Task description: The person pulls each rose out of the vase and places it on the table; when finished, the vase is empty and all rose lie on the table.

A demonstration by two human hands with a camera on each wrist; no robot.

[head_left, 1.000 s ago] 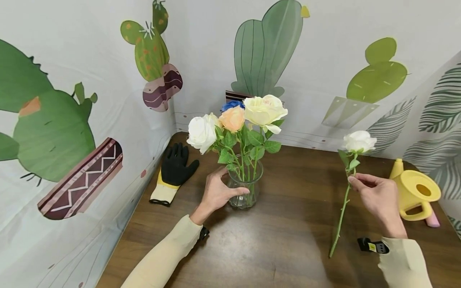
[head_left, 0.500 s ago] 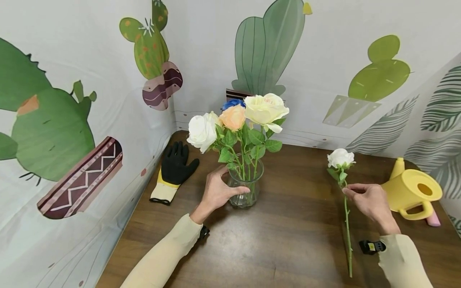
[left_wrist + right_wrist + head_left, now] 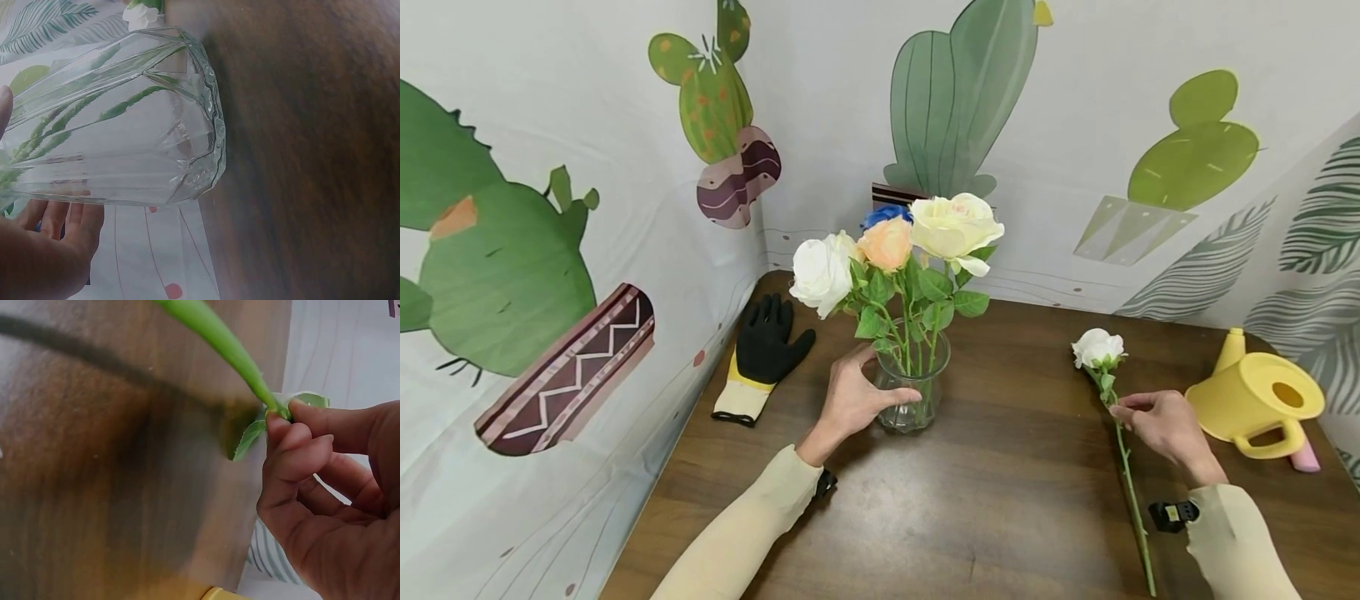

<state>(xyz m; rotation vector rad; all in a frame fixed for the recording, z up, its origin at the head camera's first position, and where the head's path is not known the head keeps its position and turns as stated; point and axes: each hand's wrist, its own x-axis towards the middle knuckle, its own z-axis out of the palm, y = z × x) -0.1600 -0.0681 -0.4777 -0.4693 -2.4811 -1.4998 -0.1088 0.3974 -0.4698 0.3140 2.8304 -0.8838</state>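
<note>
A clear glass vase (image 3: 907,404) stands upright on the wooden table, holding a white rose (image 3: 822,275), a peach rose (image 3: 886,244), a cream rose (image 3: 957,227) and a blue flower (image 3: 887,217). My left hand (image 3: 853,396) grips the vase from its left side, thumb across the front and fingers behind. In the left wrist view, green stems show through the vase's faceted wall (image 3: 125,137). On the right, my right hand (image 3: 1168,425) pinches a single white rose (image 3: 1099,348) between thumb and fingertips, just below its leaves. Its long stem (image 3: 215,337) slants toward the table's front.
A yellow watering can (image 3: 1243,400) stands at the right, with a pink object (image 3: 1305,454) partly behind it. A black and yellow work glove (image 3: 767,354) lies left of the vase. Cactus-printed white cloth (image 3: 827,125) hangs at the back and sides.
My right hand has moved down and slightly left with the white rose. Its bloom is lower and its stem end has swung right and nearer. The left hand keeps its grip on the vase.
</note>
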